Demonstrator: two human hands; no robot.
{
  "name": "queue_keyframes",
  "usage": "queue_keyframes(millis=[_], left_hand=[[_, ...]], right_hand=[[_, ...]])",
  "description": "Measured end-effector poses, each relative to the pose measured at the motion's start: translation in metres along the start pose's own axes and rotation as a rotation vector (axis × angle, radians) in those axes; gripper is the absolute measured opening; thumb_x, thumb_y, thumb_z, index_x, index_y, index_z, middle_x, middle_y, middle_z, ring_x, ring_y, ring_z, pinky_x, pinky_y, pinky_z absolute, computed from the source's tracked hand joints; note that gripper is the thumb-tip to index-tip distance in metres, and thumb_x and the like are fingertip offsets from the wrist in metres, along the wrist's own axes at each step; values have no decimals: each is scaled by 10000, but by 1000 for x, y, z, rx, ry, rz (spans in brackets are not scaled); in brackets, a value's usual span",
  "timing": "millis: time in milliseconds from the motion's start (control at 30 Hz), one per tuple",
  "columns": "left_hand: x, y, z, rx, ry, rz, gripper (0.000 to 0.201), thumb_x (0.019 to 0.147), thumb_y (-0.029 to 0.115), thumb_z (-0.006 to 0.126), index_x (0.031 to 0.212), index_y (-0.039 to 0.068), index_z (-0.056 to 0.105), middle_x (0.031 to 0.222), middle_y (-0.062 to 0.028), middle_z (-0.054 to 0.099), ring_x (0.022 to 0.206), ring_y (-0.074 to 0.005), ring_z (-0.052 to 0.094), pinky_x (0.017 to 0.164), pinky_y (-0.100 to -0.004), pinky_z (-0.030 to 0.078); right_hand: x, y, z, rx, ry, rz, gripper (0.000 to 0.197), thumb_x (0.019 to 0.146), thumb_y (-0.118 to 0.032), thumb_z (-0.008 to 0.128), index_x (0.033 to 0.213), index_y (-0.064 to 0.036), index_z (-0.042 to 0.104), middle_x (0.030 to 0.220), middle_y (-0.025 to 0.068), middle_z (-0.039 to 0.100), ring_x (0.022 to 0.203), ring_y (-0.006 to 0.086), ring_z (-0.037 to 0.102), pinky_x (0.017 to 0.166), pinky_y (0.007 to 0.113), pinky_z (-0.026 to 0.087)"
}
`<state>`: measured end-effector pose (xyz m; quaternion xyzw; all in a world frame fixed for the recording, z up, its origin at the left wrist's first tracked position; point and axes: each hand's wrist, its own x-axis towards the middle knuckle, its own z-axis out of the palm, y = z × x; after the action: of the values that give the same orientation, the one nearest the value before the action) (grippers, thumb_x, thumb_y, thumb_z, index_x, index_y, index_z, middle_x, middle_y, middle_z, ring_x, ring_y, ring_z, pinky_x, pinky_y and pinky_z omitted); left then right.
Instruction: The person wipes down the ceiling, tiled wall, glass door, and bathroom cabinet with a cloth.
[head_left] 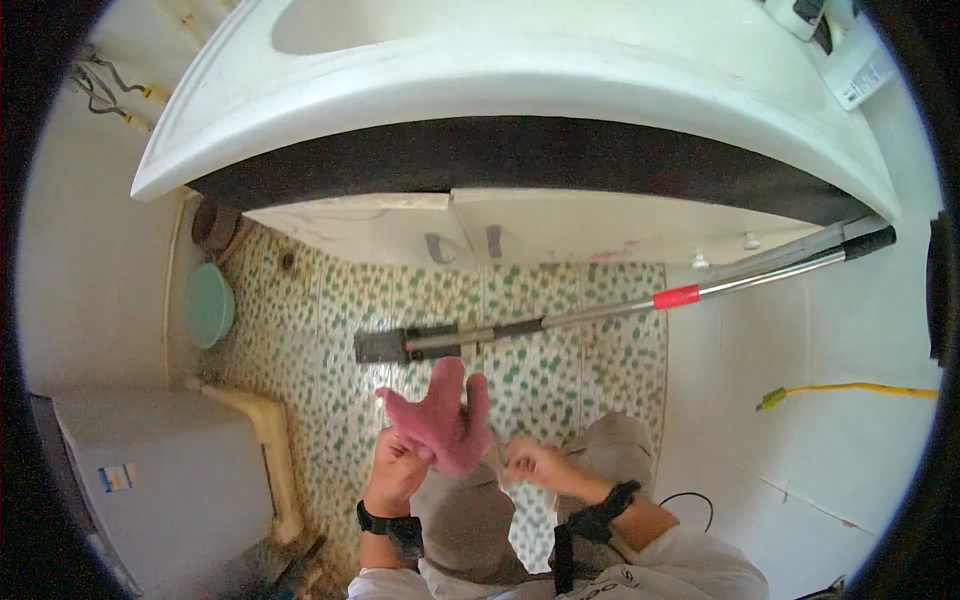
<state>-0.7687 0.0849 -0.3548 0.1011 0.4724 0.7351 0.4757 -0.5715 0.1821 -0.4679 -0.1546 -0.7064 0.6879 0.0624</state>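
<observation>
My left hand (396,466) is closed on the lower left part of a soft pink glove-like cloth (440,422), whose thick finger-like lobes stick up and out. To the right of it, my right hand (538,464) is held with its fingers curled together, apart from the cloth. It is slightly blurred, and whatever may be between its fingertips cannot be made out. Both hands are above my knees. Beyond the cloth, a mop (590,312) with a dark head, a metal pole and a red sleeve slants up to the right.
A white washbasin (520,85) spans the far side above pale cabinet doors (570,225). At left are a light green basin (210,305) and a grey box-shaped appliance (170,470) beside a yellowish pipe (270,440). A yellow cable (850,387) hangs on the right wall.
</observation>
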Motion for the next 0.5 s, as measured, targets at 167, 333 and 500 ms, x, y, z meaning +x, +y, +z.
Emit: queue_keyframes(millis=[167, 333, 500], left_hand=[[40, -29, 11, 247, -245, 98, 193, 694, 122, 584, 822, -13, 532, 836, -70, 561, 782, -163, 529, 665, -286, 424], [62, -58, 13, 298, -317, 181, 267, 728, 165, 562, 898, -35, 514, 924, -100, 541, 835, -187, 518, 733, -314, 402], [60, -74, 2, 287, -325, 303, 174, 786, 61, 458, 914, -41, 515, 879, -70, 545, 785, -112, 492, 693, -253, 397]], right_hand=[[66, -51, -99, 286, 299, -66, 790, 641, -51, 647, 1224, -65, 114, 621, 52, 517, 539, 96, 478, 498, 221, 387], [69, -30, -97, 63, -44, -43, 852, 629, -115, 672, 1257, -107, 96, 743, 73, 525, 608, 98, 510, 514, 243, 403], [72, 3, -76, -229, 97, -6, 520, 750, -121, 525, 1205, -90, 273, 810, 100, 558, 594, 130, 548, 496, 253, 425]])
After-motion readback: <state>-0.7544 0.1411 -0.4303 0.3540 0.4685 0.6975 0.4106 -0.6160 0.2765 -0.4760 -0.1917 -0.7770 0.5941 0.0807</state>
